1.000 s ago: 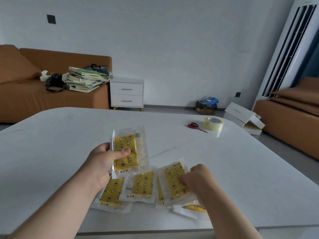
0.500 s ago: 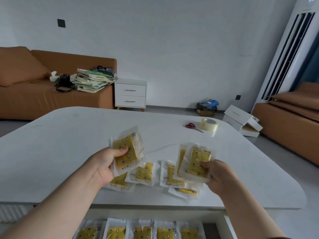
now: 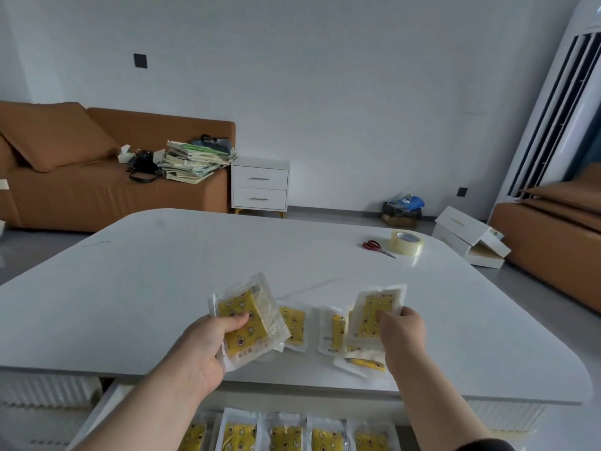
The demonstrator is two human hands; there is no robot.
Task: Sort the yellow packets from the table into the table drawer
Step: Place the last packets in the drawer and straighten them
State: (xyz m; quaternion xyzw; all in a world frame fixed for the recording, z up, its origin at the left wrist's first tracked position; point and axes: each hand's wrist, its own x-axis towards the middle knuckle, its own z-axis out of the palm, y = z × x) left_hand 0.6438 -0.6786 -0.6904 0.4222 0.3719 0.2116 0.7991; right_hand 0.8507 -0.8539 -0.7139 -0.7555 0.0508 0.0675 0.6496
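White surface (image 3: 130, 288) carried loose yellow packets (image 3: 294, 323) between both sets of fingers. The left hand (image 3: 201, 349) clamped a tilted packet (image 3: 253, 333), the right hand (image 3: 403, 336) pinched a second packet (image 3: 374, 307); the drawer (image 3: 107, 402) stood open below them.

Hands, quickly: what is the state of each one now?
Left hand: fingers closed on a yellow packet.
Right hand: fingers closed on a second yellow packet.

Loose packets (image 3: 294, 325) crowd the near edge of the table (image 3: 162, 304). Far right stand scissors (image 3: 377, 248) and a tape roll (image 3: 406, 243); the left is free.
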